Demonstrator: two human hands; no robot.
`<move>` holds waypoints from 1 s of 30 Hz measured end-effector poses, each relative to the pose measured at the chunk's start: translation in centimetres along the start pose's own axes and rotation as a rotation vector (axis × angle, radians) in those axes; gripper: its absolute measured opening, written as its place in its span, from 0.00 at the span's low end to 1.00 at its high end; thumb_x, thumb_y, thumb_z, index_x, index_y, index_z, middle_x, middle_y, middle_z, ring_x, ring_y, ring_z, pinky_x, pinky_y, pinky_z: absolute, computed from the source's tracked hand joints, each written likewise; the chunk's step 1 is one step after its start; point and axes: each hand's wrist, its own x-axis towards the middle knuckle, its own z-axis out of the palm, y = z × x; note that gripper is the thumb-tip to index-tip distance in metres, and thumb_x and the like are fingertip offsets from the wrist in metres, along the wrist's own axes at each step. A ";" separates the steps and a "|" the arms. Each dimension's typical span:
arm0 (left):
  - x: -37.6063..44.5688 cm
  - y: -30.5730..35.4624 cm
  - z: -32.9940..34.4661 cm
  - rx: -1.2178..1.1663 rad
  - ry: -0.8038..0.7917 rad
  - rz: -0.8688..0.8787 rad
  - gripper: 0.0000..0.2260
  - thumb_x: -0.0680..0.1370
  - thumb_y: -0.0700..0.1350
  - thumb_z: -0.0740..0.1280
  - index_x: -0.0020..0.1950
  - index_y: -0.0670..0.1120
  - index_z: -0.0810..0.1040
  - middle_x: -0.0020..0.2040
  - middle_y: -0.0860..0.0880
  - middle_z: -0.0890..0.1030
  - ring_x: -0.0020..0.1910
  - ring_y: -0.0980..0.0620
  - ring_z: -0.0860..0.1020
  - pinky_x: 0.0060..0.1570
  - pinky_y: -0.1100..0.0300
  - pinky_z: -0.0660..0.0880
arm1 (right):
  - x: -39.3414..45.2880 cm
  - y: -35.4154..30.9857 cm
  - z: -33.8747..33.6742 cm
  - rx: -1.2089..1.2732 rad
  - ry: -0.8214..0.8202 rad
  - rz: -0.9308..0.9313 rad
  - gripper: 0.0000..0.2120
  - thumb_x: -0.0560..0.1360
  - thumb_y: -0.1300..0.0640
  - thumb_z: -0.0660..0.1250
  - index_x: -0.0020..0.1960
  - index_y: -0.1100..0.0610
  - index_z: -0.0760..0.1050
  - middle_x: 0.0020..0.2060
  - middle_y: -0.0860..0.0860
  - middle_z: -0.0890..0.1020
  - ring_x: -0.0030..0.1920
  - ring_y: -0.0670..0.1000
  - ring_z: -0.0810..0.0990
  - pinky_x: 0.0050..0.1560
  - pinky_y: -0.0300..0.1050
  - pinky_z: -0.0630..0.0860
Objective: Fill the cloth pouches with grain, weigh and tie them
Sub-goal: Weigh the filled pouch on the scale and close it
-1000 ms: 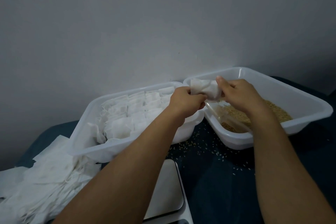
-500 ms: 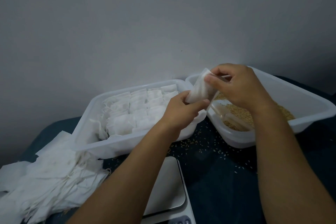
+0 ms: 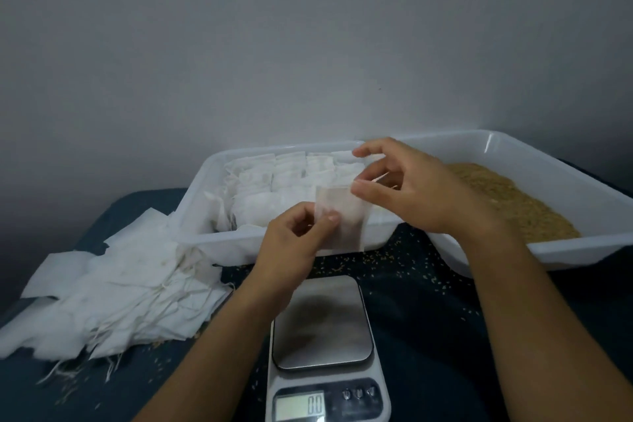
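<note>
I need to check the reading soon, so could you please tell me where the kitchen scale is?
In the head view, the white digital kitchen scale with a steel platform sits bottom centre on the dark cloth, between the person's forearms, right of the pile of empty white pouches.

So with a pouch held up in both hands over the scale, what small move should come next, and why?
Probably spread the pouch mouth open and carry it right to the grain tray. It looks flat and translucent, so seemingly unfilled. The left hand pinches its lower left edge and the right hand pinches its top corner, while the scale platform below is bare.
</note>
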 end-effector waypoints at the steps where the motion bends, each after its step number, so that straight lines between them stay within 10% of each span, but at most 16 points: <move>1: -0.6 -0.4 -0.4 -0.040 0.025 -0.010 0.06 0.81 0.47 0.72 0.49 0.44 0.84 0.47 0.44 0.86 0.47 0.48 0.82 0.59 0.44 0.79 | -0.4 -0.1 0.8 0.028 -0.021 0.038 0.25 0.71 0.30 0.70 0.66 0.35 0.74 0.52 0.36 0.85 0.50 0.39 0.85 0.52 0.44 0.81; 8: -2.7 -2.0 -3.1 -0.116 0.017 -0.011 0.07 0.77 0.52 0.75 0.53 0.51 0.85 0.51 0.46 0.87 0.51 0.49 0.85 0.53 0.50 0.83 | -3.3 0.3 7.6 0.041 0.002 -0.036 0.09 0.79 0.46 0.72 0.43 0.48 0.81 0.36 0.42 0.83 0.35 0.42 0.79 0.37 0.33 0.74; 13: -3.5 -3.1 -4.8 0.067 -0.024 0.106 0.03 0.77 0.50 0.74 0.48 0.52 0.83 0.44 0.51 0.86 0.46 0.53 0.84 0.49 0.55 0.82 | -4.8 0.7 8.6 0.132 0.007 -0.056 0.11 0.80 0.49 0.72 0.45 0.55 0.85 0.39 0.50 0.85 0.41 0.52 0.83 0.46 0.52 0.80; 19: -3.9 -3.3 -5.2 0.106 -0.052 0.168 0.02 0.79 0.47 0.73 0.46 0.53 0.82 0.42 0.52 0.84 0.43 0.55 0.82 0.46 0.63 0.78 | -6.2 0.9 9.8 0.127 0.117 -0.168 0.12 0.80 0.52 0.70 0.59 0.55 0.87 0.55 0.42 0.87 0.57 0.42 0.84 0.60 0.34 0.77; 30: -4.0 -3.5 -5.6 0.145 -0.084 0.054 0.08 0.78 0.44 0.73 0.45 0.58 0.82 0.41 0.52 0.84 0.41 0.54 0.82 0.40 0.58 0.82 | -6.3 1.5 10.0 0.408 -0.044 0.078 0.10 0.80 0.62 0.72 0.59 0.51 0.85 0.45 0.47 0.89 0.45 0.47 0.88 0.43 0.39 0.83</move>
